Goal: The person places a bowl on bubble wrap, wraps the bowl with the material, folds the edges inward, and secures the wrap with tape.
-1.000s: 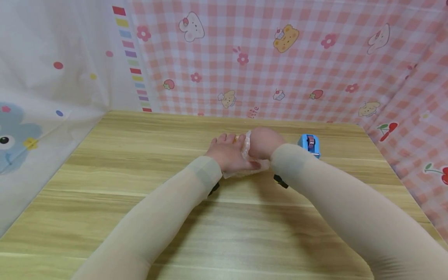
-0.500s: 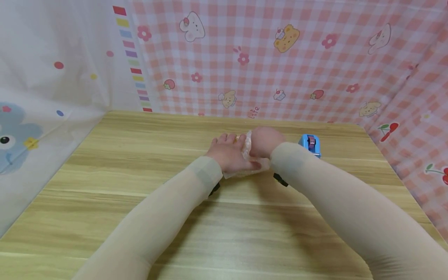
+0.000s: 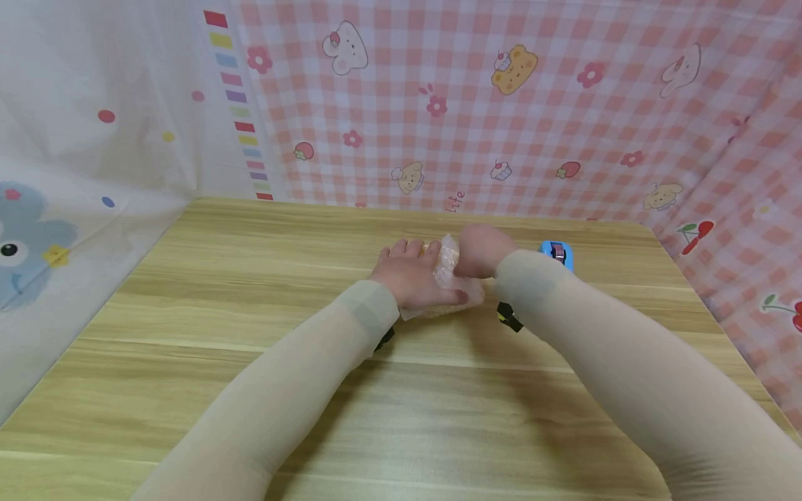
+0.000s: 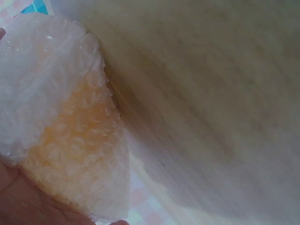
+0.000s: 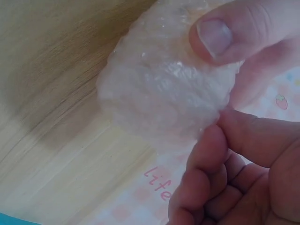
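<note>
A bundle of clear bubble wrap [image 3: 447,261] lies on the wooden table, with something orange [image 4: 82,126] showing through it in the left wrist view; its kind is hidden by the wrap. My left hand [image 3: 410,276] spans the bundle from above, back of the hand up, thumb along the near side and fingers toward the far side. In the right wrist view the left thumb [image 5: 215,37] presses on the wrap. At the wrap's right end my right hand [image 3: 485,252] pinches its edge between thumb and index finger [image 5: 208,145], the other fingers curled in.
A blue tape dispenser [image 3: 557,255] with a reddish roll stands behind the right sleeve [image 3: 532,275], partly covered by it. Pink checked cloth [image 3: 407,83] rises along the table's back and right edges. White printed cloth [image 3: 94,153] hangs on the left.
My right hand has shifted slightly right and away from the left, so more of the bubble wrap shows between them. Its sleeve covers more of the tape dispenser. My left hand stays in place.
</note>
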### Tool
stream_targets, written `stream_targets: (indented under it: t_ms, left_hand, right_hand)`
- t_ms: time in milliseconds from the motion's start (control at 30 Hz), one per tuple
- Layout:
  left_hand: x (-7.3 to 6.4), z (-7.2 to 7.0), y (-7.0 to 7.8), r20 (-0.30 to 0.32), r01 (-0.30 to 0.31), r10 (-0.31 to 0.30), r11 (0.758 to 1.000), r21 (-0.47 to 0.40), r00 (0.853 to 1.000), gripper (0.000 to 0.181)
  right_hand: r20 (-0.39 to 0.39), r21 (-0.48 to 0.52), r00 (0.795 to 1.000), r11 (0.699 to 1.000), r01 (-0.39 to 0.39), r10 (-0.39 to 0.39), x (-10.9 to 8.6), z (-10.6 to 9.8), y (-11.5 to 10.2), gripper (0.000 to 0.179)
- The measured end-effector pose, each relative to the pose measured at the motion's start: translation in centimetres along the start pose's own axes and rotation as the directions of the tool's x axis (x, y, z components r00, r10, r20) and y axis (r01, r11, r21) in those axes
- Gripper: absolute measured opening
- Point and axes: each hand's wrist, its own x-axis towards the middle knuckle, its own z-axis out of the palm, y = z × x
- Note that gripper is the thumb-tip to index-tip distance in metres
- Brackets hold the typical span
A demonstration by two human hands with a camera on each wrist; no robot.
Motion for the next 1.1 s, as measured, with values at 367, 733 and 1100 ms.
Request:
stream_targets:
  t_ms: [367,733,1100]
  left_hand:
    - [-0.2,0.0,0.0,-0.009,0.003,-0.003,1.0,-0.008,1.0,0.121]
    - [-0.2,0.0,0.1,-0.014,-0.002,0.002,1.0,0.007,1.0,0.12]
    - [-0.1,0.1,0.1,-0.011,0.0,0.001,0.999,0.035,1.0,0.12]
  right_hand:
    - [0.061,0.076,0.996,0.995,-0.063,0.059,0.4,-0.2,1.2,0.019]
    - [0.075,0.217,0.995,0.973,-0.076,0.061,0.5,0.1,2.8,0.022]
    - [0.133,0.364,0.99,0.927,-0.089,0.043,0.7,0.5,4.2,0.033]
